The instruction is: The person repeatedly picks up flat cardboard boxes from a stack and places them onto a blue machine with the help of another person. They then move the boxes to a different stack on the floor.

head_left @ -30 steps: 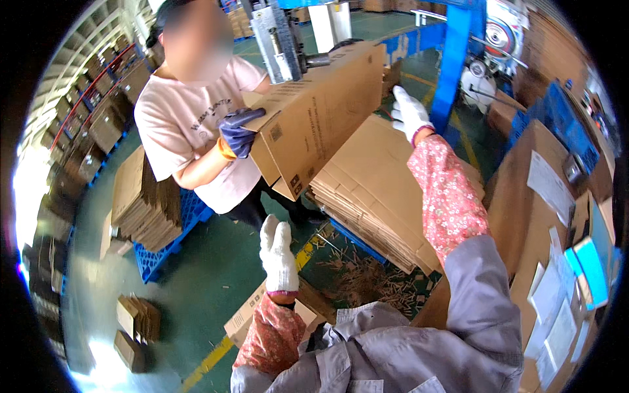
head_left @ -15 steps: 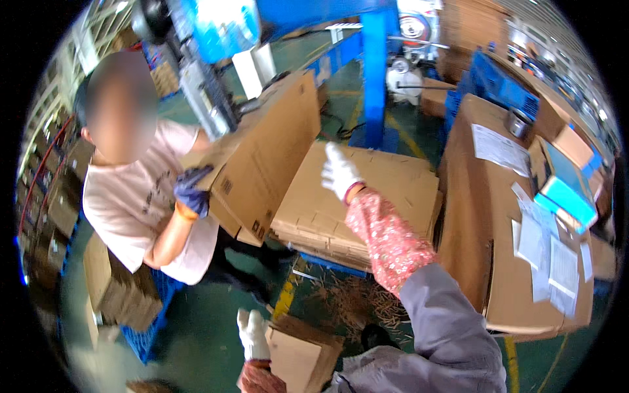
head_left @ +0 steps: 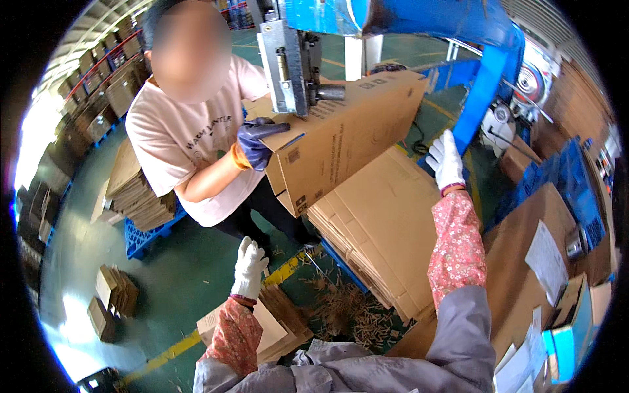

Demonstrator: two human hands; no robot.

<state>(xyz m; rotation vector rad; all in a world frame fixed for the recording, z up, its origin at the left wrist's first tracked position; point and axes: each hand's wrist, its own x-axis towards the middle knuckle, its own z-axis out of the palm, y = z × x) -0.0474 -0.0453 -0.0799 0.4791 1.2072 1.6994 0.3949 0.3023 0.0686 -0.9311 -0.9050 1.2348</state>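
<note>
My right hand [head_left: 446, 160], in a white glove with a flowered sleeve cover, reaches over the far right edge of a stack of flat cardboard cartons [head_left: 386, 216]. Its fingers are stretched out, with nothing visible in them. Lower down, my left hand [head_left: 249, 267], gloved the same way, is raised empty with fingers extended above a smaller cardboard pile [head_left: 268, 327] on the floor. Across from me, a co-worker's gloved hand [head_left: 262, 141] grips an opened-out carton [head_left: 354, 141] under the metal head [head_left: 283, 65] of a blue machine.
The machine's blue arm and post [head_left: 485, 92] stand beyond the stack. At right, a cardboard-covered table [head_left: 524, 229] carries papers, a metal cup [head_left: 577, 241] and a blue box [head_left: 563, 347]. Scraps [head_left: 347, 304] litter the floor. More cardboard [head_left: 131, 190] lies on a blue pallet at left.
My view has swung, shifting the scene. My right hand has moved from above the stack's middle to its far right edge, near the blue post. The co-worker still holds the carton beneath the machine head.
</note>
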